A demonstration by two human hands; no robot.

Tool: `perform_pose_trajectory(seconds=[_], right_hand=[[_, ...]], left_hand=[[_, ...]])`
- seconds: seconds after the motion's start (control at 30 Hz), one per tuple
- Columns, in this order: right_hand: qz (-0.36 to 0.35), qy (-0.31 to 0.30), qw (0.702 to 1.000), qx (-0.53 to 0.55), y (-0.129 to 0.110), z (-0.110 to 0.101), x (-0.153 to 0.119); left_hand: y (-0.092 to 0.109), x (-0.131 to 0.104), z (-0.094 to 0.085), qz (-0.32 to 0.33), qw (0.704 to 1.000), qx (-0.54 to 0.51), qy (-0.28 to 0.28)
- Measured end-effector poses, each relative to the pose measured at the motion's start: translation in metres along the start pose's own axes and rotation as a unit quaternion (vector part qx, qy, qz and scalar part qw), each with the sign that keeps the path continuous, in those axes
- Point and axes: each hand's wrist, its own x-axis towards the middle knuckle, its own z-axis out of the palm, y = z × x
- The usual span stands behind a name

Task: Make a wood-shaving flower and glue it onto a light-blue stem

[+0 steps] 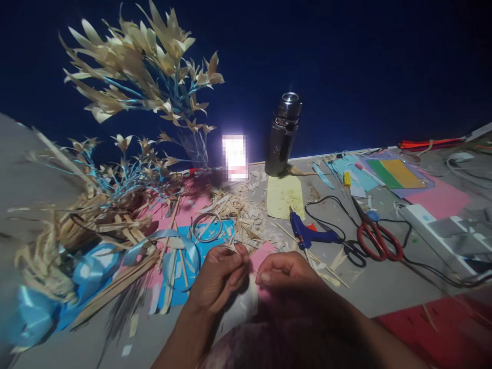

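Observation:
Near the table's front edge, my left hand (220, 277) is closed in a pinch. A small pale piece of husk (229, 244) shows at its fingertips. Just to the right, my right hand (287, 271) is also closed, thumb against fingers. A very thin strand seems to run between the two hands, too fine to identify. Beneath them lie pink paper (263, 251) and a white sheet (246, 307). Closest to my right hand is a blue glue gun (313, 234), lying on its side. A roll of tape or wire (206, 227) rests beyond my left hand.
Husk flowers on blue stems (172, 77) rise at the back left, above dried husks (46, 256) and blue ribbon (96, 264). A metal flask (283, 136) stands beside a bright light (235, 156). Red-handled scissors (378, 241) and a white power strip (434, 236) lie right. Shavings (242, 210) litter the middle.

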Motion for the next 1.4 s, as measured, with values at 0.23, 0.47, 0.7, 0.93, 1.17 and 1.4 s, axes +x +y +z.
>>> perform_pose_trajectory(seconds=[0.23, 0.47, 0.7, 0.93, 1.17, 1.4], right_hand=[[0.016, -0.003, 1.0, -0.007, -0.001, 0.0, 0.0], [0.008, -0.011, 1.0, 0.014, 0.007, -0.006, 0.005], [0.006, -0.069, 0.994, 0.09, 0.02, -0.01, 0.013], [0.01, -0.074, 0.992, 0.099, 0.022, -0.008, 0.014], [0.003, -0.073, 0.993, 0.094, 0.016, -0.006, 0.014], [0.027, -0.066, 0.995, 0.076, 0.014, -0.008, 0.013]], left_hand=[[-0.001, 0.0, -0.002, 0.009, 0.999, 0.033, 0.02], [0.0, -0.001, -0.001, 0.019, 0.999, 0.028, 0.023], [0.001, -0.001, 0.0, 0.023, 0.999, 0.03, 0.022], [-0.002, -0.002, -0.003, 0.043, 0.996, 0.065, 0.04], [-0.004, -0.001, -0.005, 0.029, 0.996, 0.075, 0.039], [-0.001, -0.001, -0.002, 0.019, 0.995, 0.078, 0.051]])
